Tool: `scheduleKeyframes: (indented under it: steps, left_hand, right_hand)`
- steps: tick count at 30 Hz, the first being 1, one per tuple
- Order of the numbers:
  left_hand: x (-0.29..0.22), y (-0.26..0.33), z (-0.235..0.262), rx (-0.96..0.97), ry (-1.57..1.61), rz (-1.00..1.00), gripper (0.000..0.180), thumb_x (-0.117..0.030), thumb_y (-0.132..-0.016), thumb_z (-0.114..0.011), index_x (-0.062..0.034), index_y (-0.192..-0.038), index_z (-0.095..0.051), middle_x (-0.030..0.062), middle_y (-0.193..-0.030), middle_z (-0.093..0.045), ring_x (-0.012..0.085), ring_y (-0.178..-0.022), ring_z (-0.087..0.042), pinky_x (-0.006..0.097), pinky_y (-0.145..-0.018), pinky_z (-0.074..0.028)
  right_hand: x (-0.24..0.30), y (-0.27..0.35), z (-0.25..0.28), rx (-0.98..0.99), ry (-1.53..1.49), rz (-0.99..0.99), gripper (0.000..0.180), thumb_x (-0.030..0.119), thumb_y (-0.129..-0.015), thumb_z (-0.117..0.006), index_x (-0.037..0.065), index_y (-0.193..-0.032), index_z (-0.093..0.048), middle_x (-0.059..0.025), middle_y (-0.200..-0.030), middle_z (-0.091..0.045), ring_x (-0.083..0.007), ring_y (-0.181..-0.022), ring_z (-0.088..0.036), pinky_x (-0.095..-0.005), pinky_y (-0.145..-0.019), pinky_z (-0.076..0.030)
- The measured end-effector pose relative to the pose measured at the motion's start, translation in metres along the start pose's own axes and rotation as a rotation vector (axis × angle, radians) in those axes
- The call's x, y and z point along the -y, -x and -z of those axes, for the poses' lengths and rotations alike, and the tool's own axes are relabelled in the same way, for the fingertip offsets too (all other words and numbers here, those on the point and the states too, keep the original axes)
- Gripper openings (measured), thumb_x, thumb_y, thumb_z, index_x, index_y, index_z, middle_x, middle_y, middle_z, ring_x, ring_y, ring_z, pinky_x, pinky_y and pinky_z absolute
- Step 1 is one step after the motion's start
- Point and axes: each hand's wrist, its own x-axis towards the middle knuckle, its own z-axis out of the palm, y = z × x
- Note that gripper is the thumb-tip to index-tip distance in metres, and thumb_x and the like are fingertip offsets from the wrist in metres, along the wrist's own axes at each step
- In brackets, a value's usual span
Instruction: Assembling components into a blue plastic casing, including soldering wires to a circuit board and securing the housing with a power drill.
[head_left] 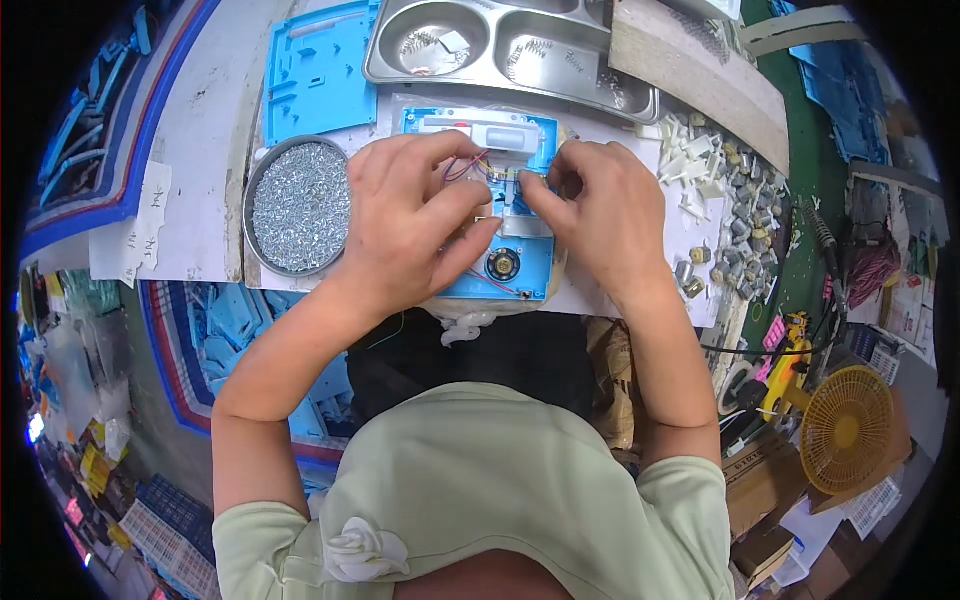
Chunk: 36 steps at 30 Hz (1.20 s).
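On the cluttered white surface point(195, 150) at frame centre I see the blue plastic housing point(520, 265), light, rigid, with fragile thin wires point(462, 166), best held by its edges; my left hand point(410, 215) and right hand point(600, 215) pinch small parts on it.

Brown cardboard boxes point(765, 480) stand lower right.

Matt blue plastic housing point(520, 262); shiny metal tray point(500, 45), glinting screws point(300, 205).
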Motion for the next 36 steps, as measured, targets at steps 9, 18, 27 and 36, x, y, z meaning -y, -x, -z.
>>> scheduleKeyframes:
  steps: [9,18,27,36]
  left_hand:
    - [-0.001,-0.011,-0.013,0.084,-0.055,-0.051,0.028,-0.026,-0.078,-0.079,-0.0151,-0.104,-0.074,0.0061,-0.129,-0.060,0.0302,-0.117,-0.052,0.048,-0.102,-0.034]
    - [0.000,-0.009,-0.017,0.111,-0.055,-0.047,0.031,-0.027,-0.078,-0.078,-0.0138,-0.105,-0.075,0.0046,-0.133,-0.058,0.0304,-0.120,-0.050,0.050,-0.104,-0.031]
    - [0.004,-0.009,-0.020,0.027,0.087,-0.032,0.031,-0.021,-0.076,-0.080,-0.0096,-0.103,-0.072,0.0070,-0.127,-0.059,0.0279,-0.111,-0.056,0.047,-0.100,-0.037]
    - [0.023,-0.024,-0.013,0.132,0.206,-0.051,0.022,-0.009,-0.075,-0.079,-0.0069,-0.093,-0.067,0.0117,-0.113,-0.061,0.0297,-0.092,-0.063,0.040,-0.079,-0.051]
  right_hand:
    - [0.005,-0.013,0.016,0.209,0.077,0.011,0.025,0.024,-0.082,-0.068,0.000,-0.073,-0.068,-0.0192,-0.076,-0.069,-0.0380,-0.075,-0.068,-0.0491,-0.071,-0.054]
    - [0.004,-0.018,0.016,0.342,0.189,0.051,0.020,0.019,-0.082,-0.068,0.000,-0.084,-0.073,-0.0193,-0.081,-0.071,-0.0373,-0.080,-0.070,-0.0450,-0.075,-0.056]
    - [-0.013,-0.025,0.020,0.419,-0.138,-0.110,0.019,0.018,-0.085,-0.075,0.000,-0.087,-0.074,-0.0123,-0.073,-0.071,-0.0250,-0.069,-0.071,-0.0362,-0.066,-0.056]
    - [-0.021,0.004,-0.007,0.273,-0.648,-0.433,0.025,0.019,-0.088,-0.080,-0.002,-0.081,-0.068,-0.0046,-0.066,-0.064,-0.0078,-0.059,-0.054,-0.0274,-0.054,-0.045]
